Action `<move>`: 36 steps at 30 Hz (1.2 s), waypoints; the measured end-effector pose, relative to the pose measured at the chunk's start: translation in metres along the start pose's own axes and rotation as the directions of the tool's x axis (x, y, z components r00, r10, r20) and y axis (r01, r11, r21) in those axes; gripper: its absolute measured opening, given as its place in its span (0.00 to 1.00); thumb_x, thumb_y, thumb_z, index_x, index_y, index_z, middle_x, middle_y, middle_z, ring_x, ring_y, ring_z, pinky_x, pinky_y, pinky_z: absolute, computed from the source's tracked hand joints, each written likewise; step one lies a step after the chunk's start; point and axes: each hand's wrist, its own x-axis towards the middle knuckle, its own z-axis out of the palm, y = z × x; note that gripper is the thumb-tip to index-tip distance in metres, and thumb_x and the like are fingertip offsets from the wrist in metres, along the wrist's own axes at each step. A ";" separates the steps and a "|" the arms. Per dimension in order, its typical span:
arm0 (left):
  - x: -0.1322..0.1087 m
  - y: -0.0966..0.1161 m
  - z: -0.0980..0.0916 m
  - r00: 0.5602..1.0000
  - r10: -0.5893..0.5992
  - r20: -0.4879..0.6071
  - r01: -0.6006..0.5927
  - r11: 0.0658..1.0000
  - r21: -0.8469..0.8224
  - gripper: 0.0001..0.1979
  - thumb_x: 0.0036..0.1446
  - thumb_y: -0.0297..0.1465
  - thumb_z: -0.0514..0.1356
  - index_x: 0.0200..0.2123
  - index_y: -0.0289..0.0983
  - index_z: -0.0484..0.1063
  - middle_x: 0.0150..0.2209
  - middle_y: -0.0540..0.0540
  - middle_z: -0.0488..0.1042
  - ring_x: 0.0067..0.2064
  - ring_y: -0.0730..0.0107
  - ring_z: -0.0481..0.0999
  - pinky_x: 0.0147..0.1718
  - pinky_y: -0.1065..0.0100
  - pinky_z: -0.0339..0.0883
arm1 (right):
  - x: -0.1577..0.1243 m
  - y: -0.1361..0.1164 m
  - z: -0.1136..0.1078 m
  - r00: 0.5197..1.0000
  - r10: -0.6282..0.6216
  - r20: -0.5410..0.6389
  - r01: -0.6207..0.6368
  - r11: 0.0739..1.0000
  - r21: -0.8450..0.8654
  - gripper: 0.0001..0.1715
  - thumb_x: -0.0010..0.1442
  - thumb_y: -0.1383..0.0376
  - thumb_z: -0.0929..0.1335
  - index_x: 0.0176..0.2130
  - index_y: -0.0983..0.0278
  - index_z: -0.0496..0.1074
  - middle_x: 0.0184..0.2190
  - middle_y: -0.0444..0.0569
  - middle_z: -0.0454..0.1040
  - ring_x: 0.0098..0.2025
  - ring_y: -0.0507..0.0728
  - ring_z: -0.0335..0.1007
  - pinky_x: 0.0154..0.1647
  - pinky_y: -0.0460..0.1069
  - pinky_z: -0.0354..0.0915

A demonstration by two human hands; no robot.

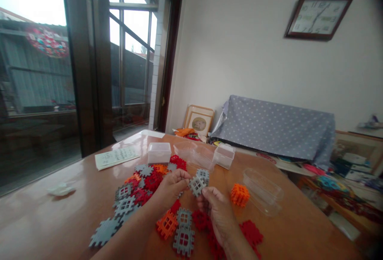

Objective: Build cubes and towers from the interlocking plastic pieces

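Observation:
My left hand (172, 187) and my right hand (216, 208) meet above the wooden table (60, 220), both pinching a small cluster of grey interlocking plastic tiles (198, 181). The fingers of both hands are closed on that cluster. Below and around the hands lies a loose pile of grey, red and orange tiles (143, 196). An assembled orange cube (239, 194) stands on the table just right of my right hand.
Several clear plastic boxes (159, 152) and lids (263, 192) sit behind and right of the pile. A paper sheet (116, 157) and a crumpled white scrap (61, 189) lie to the left. Large windows are left; a dotted cloth cover (275, 128) and wall clock (318, 16) are behind.

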 end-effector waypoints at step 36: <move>0.048 0.018 0.016 0.957 0.267 0.117 -0.274 0.688 0.672 0.20 0.50 0.29 0.65 0.48 0.37 0.78 0.47 0.44 0.80 0.50 0.59 0.78 0.52 0.63 0.68 | 0.019 0.002 -0.021 0.972 -0.057 -0.229 0.077 0.994 0.080 0.17 0.54 0.51 0.71 0.32 0.63 0.73 0.24 0.44 0.75 0.25 0.53 0.68 0.27 0.46 0.62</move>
